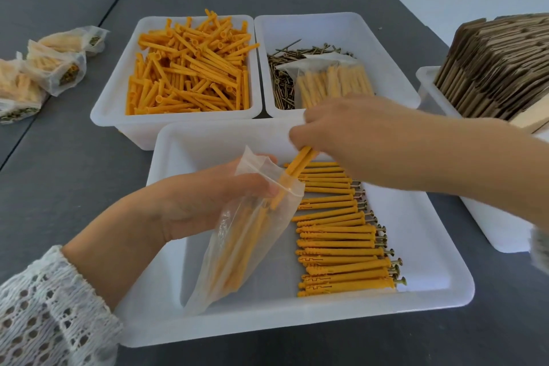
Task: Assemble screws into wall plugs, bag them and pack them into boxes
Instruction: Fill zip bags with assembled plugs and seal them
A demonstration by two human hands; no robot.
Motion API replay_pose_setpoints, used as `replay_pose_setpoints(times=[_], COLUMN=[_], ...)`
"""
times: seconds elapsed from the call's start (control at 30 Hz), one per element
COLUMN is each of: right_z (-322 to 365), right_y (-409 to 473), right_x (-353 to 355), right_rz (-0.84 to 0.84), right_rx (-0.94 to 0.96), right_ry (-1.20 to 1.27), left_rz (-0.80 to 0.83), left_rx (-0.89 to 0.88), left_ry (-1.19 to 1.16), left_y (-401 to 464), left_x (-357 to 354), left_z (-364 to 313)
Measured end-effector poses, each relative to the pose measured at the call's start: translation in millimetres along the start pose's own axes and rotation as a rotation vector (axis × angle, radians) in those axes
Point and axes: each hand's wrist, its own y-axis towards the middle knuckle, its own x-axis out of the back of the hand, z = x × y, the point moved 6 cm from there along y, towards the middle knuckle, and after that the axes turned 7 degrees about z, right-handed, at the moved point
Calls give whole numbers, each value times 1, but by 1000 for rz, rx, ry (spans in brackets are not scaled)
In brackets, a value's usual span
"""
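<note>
over the near white tray (267, 321), the left hand (190, 202) grips a clear plastic bag (237, 252) part-filled with plugs. the right hand (350, 140) pinches orange plugs (300, 162) at the bag's mouth. assembled plugs with screws (341, 235) lie in a row in the tray's right half. farther: bins of orange wall plugs (190, 68) and screws (282, 74); filled bags (44, 68) far left on the tabletop (59, 172).

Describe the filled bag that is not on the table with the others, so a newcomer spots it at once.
Find the two white bins at the back; the right bin holds loose screws. The filled bag lies on those screws, at the bin's front. Unlike the bagged bundles on the table's left, it sits inside a bin.
</note>
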Motion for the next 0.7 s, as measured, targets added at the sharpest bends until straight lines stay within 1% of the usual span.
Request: replay_pose_setpoints(times=[0.1,0.17,0.23,0.27,0.3,0.33,0.37,0.43,0.5,0.53,0.6,0.63,0.7], right_z=[36,36,15,0,-15,-29,-38,-44,-40,-35,-26,-24,-26], right_y=[17,18,7,2,-2,-4,-4,-5,-8,-9,-8,-7,-3], right_x=[-2,-4,1,1,-3,-9,-21,-52,-79,-88,-97,-98,-99], right_rz=[30,48,-15,-67,-103,-104,-42,185,318,340,295,263,247], right_rx=[92,101,67,17,-53,-132,-211,-318,-331,-313,-261,-254,-276], right_ry=[179,397,725,809,817,774,688,425,156,51,-132,-170,-134], left_rz=[28,50,-7,-58,-102,-131,-147,-171,-179,-183,-194,-198,-201], left_rx=[-1,-19,-7,19,36,35,32,26,27,28,29,32,35], left_ry=[39,40,9,-9,-1,49,123,190,182,179,185,200,207], left_y=[-1,-3,-4,-6,-7,-7,-7,-6,-5,-4,-5,-5,-5], left_x=[-7,-11,-9,-5,-2,-1,-1,-2,-3,-3,-2,-2,-2], left_z=[-4,-6,-5,-3,-1,-2,-4,-8,-9,-9,-9,-9,-9])
